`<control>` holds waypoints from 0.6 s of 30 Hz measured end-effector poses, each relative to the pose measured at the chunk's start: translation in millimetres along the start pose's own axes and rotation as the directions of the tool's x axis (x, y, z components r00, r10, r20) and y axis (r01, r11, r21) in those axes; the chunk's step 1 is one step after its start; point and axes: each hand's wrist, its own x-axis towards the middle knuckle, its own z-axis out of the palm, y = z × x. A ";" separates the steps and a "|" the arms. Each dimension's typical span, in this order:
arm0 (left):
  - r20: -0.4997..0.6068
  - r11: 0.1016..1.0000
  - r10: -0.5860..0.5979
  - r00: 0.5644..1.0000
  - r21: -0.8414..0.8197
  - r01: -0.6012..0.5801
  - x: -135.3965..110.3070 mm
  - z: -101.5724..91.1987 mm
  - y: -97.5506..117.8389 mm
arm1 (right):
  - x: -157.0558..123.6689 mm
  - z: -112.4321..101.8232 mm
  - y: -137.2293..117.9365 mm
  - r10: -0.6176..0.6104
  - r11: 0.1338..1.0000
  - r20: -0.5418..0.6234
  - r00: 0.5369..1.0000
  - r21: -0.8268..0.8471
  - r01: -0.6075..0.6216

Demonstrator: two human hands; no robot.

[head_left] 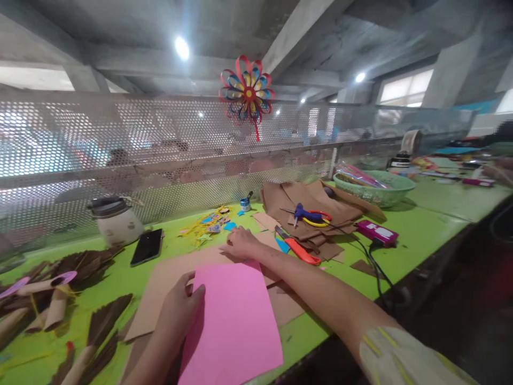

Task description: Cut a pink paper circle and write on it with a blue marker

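Left hand (pixel 187 299) pinches the pink sheet (pixel 232 321), long axis toward the mesh (pixel 192 176); I cannot tell whether right hand (pixel 242 244) grips; box (pixel 377 233) label unreadable

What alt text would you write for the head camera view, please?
A person's left hand holds a pink sheet over a green table; the right hand is beyond the sheet's far edge, near colourful scraps and a red cutter.

Phone (pixel 147 247) lies left of sheet (pixel 232 323); scissors (pixel 310 215) on papers (pixel 276 199); basket (pixel 379 195) farther right.
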 end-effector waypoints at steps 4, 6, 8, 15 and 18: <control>0.095 0.998 -0.026 0.995 -0.063 0.032 -1.8 4.2 -2.7 | 6.3 8.0 0.5 -0.071 0.995 0.067 0.995 0.070 0.066; 0.143 0.995 -0.022 0.990 -0.091 0.036 -3.5 5.9 -2.0 | 3.7 10.5 -3.0 -0.095 0.991 0.074 0.993 0.097 0.088; 0.160 0.995 -0.028 0.987 -0.093 0.044 -5.1 6.5 0.2 | 0.2 9.2 -4.7 -0.102 0.990 0.061 0.993 0.106 0.095; 0.143 0.996 -0.043 0.989 -0.067 0.053 -7.4 6.8 4.9 | -2.7 -19.8 43.3 0.142 0.989 0.031 0.989 -0.044 -0.140; 0.131 0.998 -0.040 0.991 -0.051 0.048 -7.9 7.7 4.2 | -6.1 -24.9 70.7 0.266 0.955 0.033 0.963 -0.142 -0.259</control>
